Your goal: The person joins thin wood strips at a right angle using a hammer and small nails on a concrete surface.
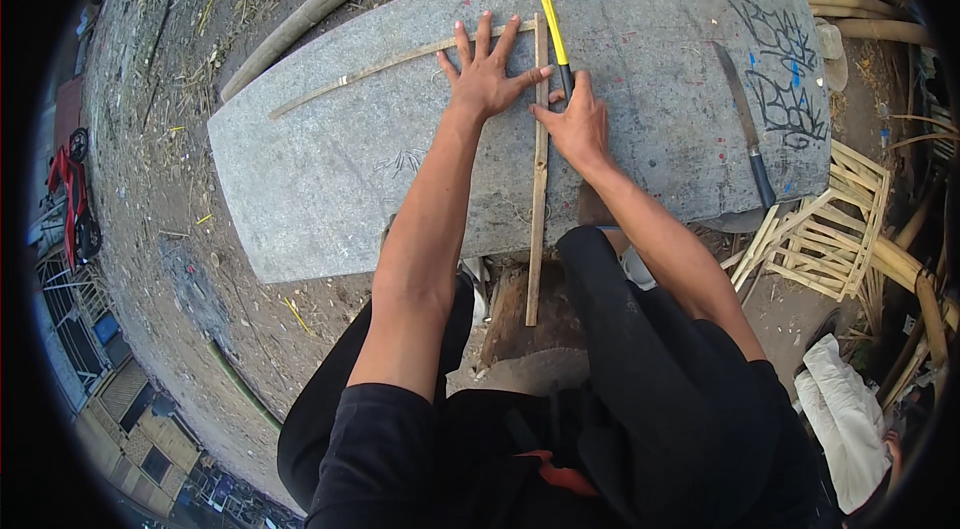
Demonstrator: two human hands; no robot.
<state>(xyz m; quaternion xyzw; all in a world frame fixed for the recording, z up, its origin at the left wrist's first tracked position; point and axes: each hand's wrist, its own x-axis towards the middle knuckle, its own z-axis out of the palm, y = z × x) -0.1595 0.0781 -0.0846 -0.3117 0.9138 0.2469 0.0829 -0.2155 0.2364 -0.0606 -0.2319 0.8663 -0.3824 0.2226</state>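
1. Left hand (pixel 485 84) is palm down over the grey board (pixel 330 164), forearm running up from the lower edge with the elbow slightly bent. Fingers are fanned wide, lying across the long thin strip (pixel 375 61), not wrapped round anything.
2. Left thumb sticks out sideways, its tip over the straight wooden strip (pixel 539 169). That one runs toward the person, its near end poking past the board's edge. The long strip goes off to the left from near its far end.
3. Right hand (pixel 580 127) comes in at a slant from the lower right, just beside the left thumb. Fingers are curled in round the bottom of the grip on the yellow-and-black tool (pixel 554 29); can't tell how tight. Thumb points left, right at the straight strip's edge.
4. The tool points away from the person, next to that strip, dark head near the board's far edge.
5. Knife (pixel 740 109) with a dark handle lies off to the right, well apart from both hands.
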